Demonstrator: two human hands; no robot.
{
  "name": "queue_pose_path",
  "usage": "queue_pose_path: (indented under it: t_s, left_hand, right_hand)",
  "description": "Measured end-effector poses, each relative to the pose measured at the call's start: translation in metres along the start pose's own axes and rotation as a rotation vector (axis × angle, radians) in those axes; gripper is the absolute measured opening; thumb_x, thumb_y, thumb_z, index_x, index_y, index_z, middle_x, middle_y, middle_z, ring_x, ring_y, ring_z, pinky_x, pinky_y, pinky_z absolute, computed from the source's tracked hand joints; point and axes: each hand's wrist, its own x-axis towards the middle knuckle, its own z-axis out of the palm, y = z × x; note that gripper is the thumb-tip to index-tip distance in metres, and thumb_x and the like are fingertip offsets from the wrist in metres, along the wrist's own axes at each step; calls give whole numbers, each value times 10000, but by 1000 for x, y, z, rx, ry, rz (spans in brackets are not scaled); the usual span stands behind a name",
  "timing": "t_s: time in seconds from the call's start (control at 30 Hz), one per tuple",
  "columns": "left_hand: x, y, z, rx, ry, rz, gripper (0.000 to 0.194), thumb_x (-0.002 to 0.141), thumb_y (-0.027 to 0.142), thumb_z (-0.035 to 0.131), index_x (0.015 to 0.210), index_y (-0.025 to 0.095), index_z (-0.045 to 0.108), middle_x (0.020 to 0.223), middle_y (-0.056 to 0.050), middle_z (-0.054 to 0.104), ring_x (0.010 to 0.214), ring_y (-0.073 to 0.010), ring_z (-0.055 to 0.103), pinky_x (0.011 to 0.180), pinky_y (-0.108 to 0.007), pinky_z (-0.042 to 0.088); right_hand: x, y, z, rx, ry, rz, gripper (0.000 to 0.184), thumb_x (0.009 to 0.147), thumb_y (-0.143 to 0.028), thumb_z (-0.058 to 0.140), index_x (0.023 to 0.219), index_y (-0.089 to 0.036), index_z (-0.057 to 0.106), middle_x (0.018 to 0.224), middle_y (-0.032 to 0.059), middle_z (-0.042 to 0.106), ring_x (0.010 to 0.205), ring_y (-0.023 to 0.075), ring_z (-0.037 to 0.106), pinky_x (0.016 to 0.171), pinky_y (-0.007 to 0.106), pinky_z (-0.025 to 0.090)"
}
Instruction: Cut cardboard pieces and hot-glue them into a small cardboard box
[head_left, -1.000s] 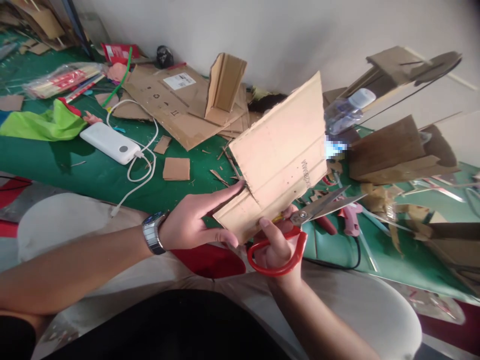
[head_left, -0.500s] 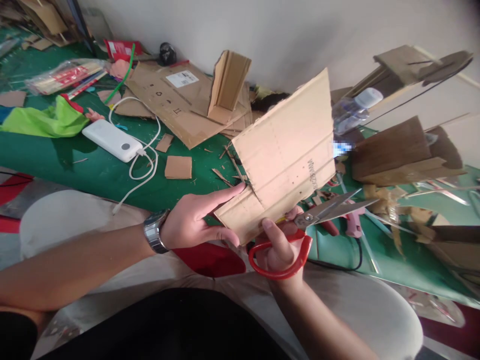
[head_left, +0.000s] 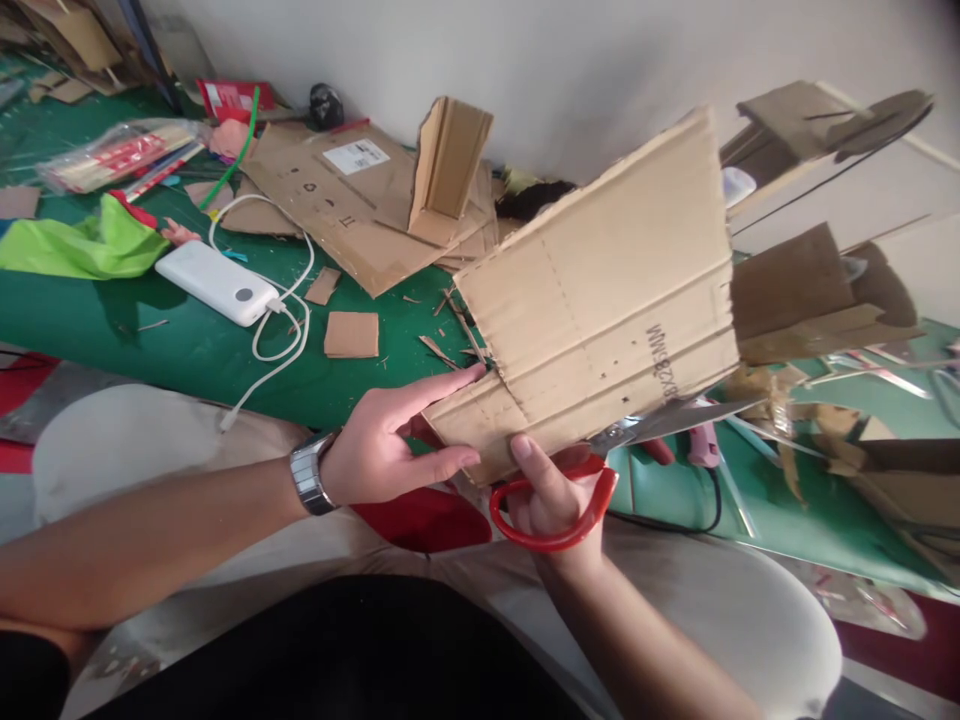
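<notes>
Cardboard has turned, partly covering the scissors (right hand holds both).

A pale wall stands behind the green table, and the floor, poorly seen, is perhaps greyish.

Looks like a craft workshop; long green table carries flat brown cardboard scraps, pink plastic glue gun; red-handled metal scissors out.

Matt, creased cardboard sheet; glossy plastic scissor handles
</notes>
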Motion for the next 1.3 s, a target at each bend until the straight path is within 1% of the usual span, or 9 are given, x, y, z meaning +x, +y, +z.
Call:
queue_pose_path:
  t_s: [0.13, 0.27, 0.43, 0.6, 0.8, 0.93, 1.0, 1.13, 1.3]
  left_hand:
    - [3, -1, -5, -59, -41, -39, 889, 890, 429, 978, 1682, 287, 599, 1536, -132, 767, 1195, -298, 863, 918, -279, 744]
    - [9, -2, -15, -113, -185, -21, 977, 911, 471, 950, 1757, 329, 481, 1420, -97, 836, 967, -252, 898, 785, -268, 745]
    - [15, -2, -24, 45, -231, 58, 904, 976, 518, 876, 1756, 295, 479, 1393, -91, 848, 957, -246, 898, 839, -271, 723]
    - [14, -1, -25, 188, -256, 55, 865, 1017, 628, 777, 1732, 219, 512, 1307, -120, 875, 1006, -300, 895, 813, -307, 711]
    - [15, -3, -26, 193, -266, 114, 854, 1067, 565, 743, 1788, 258, 404, 1428, -123, 828, 929, -261, 897, 746, -281, 692]
    - [14, 0, -23, 135, -225, 132, 817, 1053, 443, 803, 1766, 272, 442, 1491, -138, 795, 995, -249, 892, 813, -267, 704]
    - [11, 3, -18, 41, -197, 82, 785, 1033, 386, 815, 1732, 256, 482, 1389, -126, 844, 978, -244, 889, 830, -273, 715]
    - [2, 10, -5, -80, -78, -155, 613, 1025, 386, 804, 1583, 226, 607, 1105, -101, 877, 834, -247, 863, 701, -316, 728]
    - [1, 11, 3, -200, -23, -306, 526, 1035, 387, 788, 1504, 217, 618, 1098, -107, 864, 876, -267, 865, 688, -341, 737]
  right_hand:
    - [5, 2, -5, -74, -37, -54, 562, 876, -439, 928, 1346, -232, 702, 1322, 118, 844, 1477, 412, 688, 1274, 613, 540]
    - [9, 5, -9, -81, -16, -140, 495, 886, -419, 905, 1304, -274, 683, 1365, 102, 808, 1502, 409, 654, 1283, 644, 516]
    - [8, 7, -5, -56, 3, -154, 470, 889, -409, 874, 1285, -295, 648, 1393, 91, 779, 1518, 402, 628, 1267, 683, 512]
    - [8, 2, -2, -33, -1, -150, 450, 886, -395, 900, 1238, -302, 636, 1382, 96, 777, 1487, 397, 652, 1235, 671, 539]
    - [10, 3, -5, -87, 3, -215, 431, 887, -394, 913, 1166, -293, 601, 1378, 100, 777, 1482, 403, 657, 1246, 670, 527]
    - [11, 9, -8, -90, -5, -198, 444, 900, -389, 897, 1195, -302, 577, 1362, 87, 780, 1431, 382, 696, 1217, 632, 557]
    - [10, 11, -6, -92, 0, -179, 439, 898, -412, 885, 1207, -294, 595, 1339, 86, 781, 1396, 376, 711, 1202, 620, 567]
    - [8, 11, 0, -93, -4, -154, 416, 880, -405, 883, 1166, -294, 602, 1257, 69, 778, 1261, 343, 752, 1181, 584, 572]
    - [6, 14, 1, -109, 19, -129, 449, 850, -416, 894, 1053, -307, 508, 995, 4, 718, 982, 286, 757, 1023, 523, 637]
